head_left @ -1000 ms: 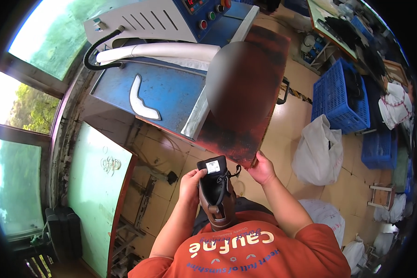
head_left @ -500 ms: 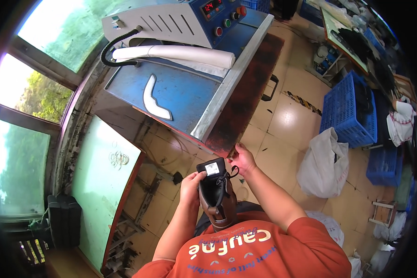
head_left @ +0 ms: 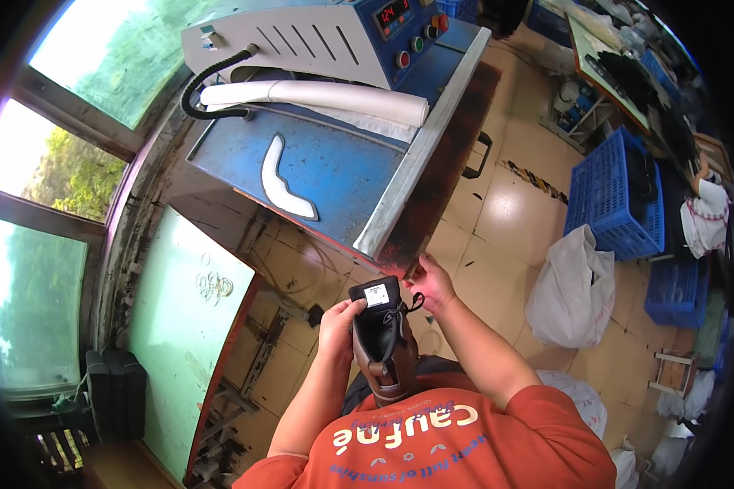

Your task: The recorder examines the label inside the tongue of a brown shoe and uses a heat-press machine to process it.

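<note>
Shoe (head_left: 386,371), lengthwise out from the person's chest (head_left: 420,448).
Left hand (head_left: 340,323), nearer, pinches its tongue (head_left: 390,287); right hand (head_left: 434,285), from here, seems to grip the dark red board (head_left: 434,200).

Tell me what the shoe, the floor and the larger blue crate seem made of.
Shoe: probably brown leather or imitation, softly shiny, with a black fabric-like lining. Floor: likely glazed ceramic tile, given its joint lines and bright reflection. Crate: apparently moulded plastic, evenly blue with lattice walls.
</note>
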The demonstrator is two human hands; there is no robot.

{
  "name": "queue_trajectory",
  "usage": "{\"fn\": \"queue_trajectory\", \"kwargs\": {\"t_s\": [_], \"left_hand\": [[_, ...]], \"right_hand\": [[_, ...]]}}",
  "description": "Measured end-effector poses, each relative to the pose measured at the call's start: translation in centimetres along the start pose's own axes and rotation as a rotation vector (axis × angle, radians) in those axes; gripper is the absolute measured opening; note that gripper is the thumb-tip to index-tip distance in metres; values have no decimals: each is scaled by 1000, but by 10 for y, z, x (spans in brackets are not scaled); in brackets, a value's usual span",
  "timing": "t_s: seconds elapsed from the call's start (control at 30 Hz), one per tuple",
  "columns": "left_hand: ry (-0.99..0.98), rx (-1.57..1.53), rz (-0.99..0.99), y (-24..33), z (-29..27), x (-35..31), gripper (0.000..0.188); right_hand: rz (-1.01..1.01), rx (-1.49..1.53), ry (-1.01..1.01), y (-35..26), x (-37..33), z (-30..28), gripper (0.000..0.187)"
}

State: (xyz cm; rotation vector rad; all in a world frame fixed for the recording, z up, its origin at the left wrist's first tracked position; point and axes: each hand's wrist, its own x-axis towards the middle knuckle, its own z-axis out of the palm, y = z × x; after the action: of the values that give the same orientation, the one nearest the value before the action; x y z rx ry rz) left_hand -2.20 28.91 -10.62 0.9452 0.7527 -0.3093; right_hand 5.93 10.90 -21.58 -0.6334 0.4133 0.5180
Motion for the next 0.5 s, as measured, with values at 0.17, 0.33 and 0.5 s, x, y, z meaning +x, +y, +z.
{"fn": "queue_trajectory", "kwargs": {"t_s": [0.17,0.33,0.5], "left_hand": [[-18,4,-13,3,1,6,15],[-36,22,-37,7,0,9,15],[-40,68,-72,13,-4,16,15]], "right_hand": [[84,-83,353,4,-48,1,48],[341,-233,-195,1,-123,38,88],[372,-209,-295,20,-122,41,101]]}}
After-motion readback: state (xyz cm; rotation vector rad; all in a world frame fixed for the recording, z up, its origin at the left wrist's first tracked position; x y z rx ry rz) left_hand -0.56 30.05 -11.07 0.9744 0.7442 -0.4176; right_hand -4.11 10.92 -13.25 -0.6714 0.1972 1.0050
